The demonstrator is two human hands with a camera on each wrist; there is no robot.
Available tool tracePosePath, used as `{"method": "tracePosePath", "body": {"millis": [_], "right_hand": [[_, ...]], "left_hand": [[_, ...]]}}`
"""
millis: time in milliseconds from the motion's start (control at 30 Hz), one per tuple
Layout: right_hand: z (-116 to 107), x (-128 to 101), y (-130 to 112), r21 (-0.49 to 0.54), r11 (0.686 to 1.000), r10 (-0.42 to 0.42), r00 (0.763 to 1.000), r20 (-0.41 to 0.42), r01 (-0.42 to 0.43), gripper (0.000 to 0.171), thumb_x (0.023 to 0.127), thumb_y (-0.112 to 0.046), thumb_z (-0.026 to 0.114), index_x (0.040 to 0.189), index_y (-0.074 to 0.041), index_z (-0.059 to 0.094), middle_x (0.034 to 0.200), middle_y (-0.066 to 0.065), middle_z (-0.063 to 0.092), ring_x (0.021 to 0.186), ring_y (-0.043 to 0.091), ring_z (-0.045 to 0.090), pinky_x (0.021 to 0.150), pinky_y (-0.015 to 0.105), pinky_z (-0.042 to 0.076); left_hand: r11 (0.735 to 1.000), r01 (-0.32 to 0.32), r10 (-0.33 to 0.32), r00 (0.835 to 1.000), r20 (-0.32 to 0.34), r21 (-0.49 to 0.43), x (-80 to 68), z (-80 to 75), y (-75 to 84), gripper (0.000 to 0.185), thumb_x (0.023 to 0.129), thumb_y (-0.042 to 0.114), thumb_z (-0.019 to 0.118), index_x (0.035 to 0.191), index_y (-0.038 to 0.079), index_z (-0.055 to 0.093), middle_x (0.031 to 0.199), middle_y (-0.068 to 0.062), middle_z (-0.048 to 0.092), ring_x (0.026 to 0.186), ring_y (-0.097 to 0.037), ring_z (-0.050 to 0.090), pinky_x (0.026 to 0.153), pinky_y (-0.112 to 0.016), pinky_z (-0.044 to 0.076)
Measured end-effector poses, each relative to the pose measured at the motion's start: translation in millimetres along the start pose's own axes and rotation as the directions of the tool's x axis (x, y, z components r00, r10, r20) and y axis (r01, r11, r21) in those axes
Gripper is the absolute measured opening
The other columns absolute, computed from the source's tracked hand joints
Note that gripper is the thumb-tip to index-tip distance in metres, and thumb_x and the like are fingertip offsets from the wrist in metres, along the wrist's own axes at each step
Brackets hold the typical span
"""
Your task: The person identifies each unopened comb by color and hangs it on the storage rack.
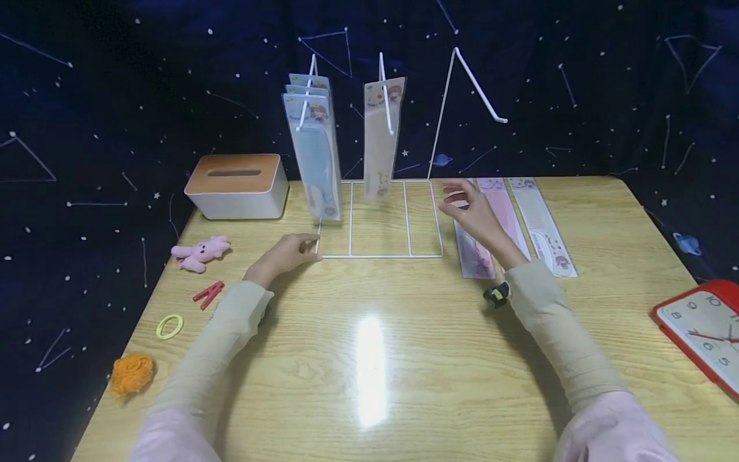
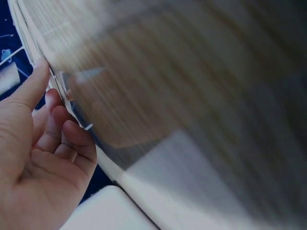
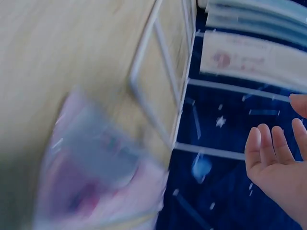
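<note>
mostly blur in wrist views: pkgs, rack base smeared.

- worktop: light yellow wood grain, glossy white glare near centre
- backdrop: dark navy, white stars and constellation lines, small blue planets
- wire rack: white
- hung comb packs, left: pale blue comb, clear sleeve, cartoon print on top
- hung pack, middle: beige/cream
- flat packs, right: pink and lilac; rightmost pack white with small cartoon print
- tissue box: white body, tan wood lid
- plush toy: pink
- clip: red
- ring: yellow
- pompom: orange
- clock: red frame, white face
- sleeves: pale beige, pink nearer the shoulder
</note>
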State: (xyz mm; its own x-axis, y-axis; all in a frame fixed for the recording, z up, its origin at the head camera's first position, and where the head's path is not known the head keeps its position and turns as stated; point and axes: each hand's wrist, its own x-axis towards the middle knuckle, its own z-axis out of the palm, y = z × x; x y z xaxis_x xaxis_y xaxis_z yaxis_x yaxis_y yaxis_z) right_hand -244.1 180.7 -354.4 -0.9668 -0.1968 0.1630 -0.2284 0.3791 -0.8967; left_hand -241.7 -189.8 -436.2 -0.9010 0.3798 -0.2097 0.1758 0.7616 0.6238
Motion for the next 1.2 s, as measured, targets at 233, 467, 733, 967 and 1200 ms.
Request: {"method": "tracePosePath", "body": {"millis": [233,467,733,967,1200], "right_hand": [[-42,-6,70,-0.117,0.993,0.017,0.989,-0.144,-0.035,0.045,0.091,-0.009,0.061,0.132,0.002,0.048,0.110,0.004,0.052,0.106,0.028,0.050,0.082,0.018,0.039],[-94,-21,105,-0.251,0.945,0.154,0.962,-0.224,-0.210,0.051,0.095,-0.023,0.055,0.138,0.001,0.043,0.126,0.025,0.047,0.114,0.039,0.045,0.091,0.038,0.040],[-129,-36,136,-0.501,0.794,0.321,0.937,-0.136,-0.344,0.061,0.096,-0.032,0.051,0.141,0.004,0.033,0.133,0.040,0.031,0.120,0.058,0.024,0.095,0.066,0.025],[-137,-38,142,-0.520,0.748,0.405,0.904,-0.134,-0.412,0.074,0.090,-0.035,0.062,0.144,0.002,0.030,0.130,0.040,0.035,0.103,0.050,0.039,0.078,0.051,0.042],[-140,-39,144,-0.446,0.767,0.427,0.885,-0.184,-0.463,0.070,0.085,-0.025,0.069,0.140,0.002,0.036,0.127,0.040,0.028,0.065,0.027,0.051,0.047,0.030,0.045]], "left_hand": [[1.000,0.004,-0.004,1.000,-0.009,0.003,-2.3,3.2,-2.9,0.059,0.090,0.021,0.066,0.138,-0.005,0.044,0.071,-0.003,0.049,0.061,-0.013,0.040,0.057,-0.027,0.036],[1.000,-0.016,0.016,1.000,-0.007,-0.004,-1.9,2.3,-3.7,0.059,0.090,0.020,0.066,0.138,-0.006,0.043,0.068,-0.002,0.047,0.061,-0.013,0.040,0.057,-0.027,0.036],[1.000,-0.020,0.020,1.000,-0.005,0.000,-1.1,1.9,-4.8,0.059,0.090,0.020,0.066,0.138,-0.005,0.043,0.068,-0.002,0.048,0.060,-0.013,0.040,0.056,-0.026,0.036],[1.000,-0.020,0.020,0.999,-0.028,0.008,-0.4,0.0,-2.4,0.058,0.089,0.019,0.067,0.137,-0.006,0.045,0.068,-0.002,0.048,0.061,-0.013,0.040,0.058,-0.027,0.036],[1.000,-0.023,0.023,1.000,-0.012,0.005,-0.6,0.4,-1.9,0.058,0.090,0.019,0.066,0.138,-0.006,0.043,0.068,-0.002,0.046,0.061,-0.013,0.039,0.057,-0.026,0.035]]}}
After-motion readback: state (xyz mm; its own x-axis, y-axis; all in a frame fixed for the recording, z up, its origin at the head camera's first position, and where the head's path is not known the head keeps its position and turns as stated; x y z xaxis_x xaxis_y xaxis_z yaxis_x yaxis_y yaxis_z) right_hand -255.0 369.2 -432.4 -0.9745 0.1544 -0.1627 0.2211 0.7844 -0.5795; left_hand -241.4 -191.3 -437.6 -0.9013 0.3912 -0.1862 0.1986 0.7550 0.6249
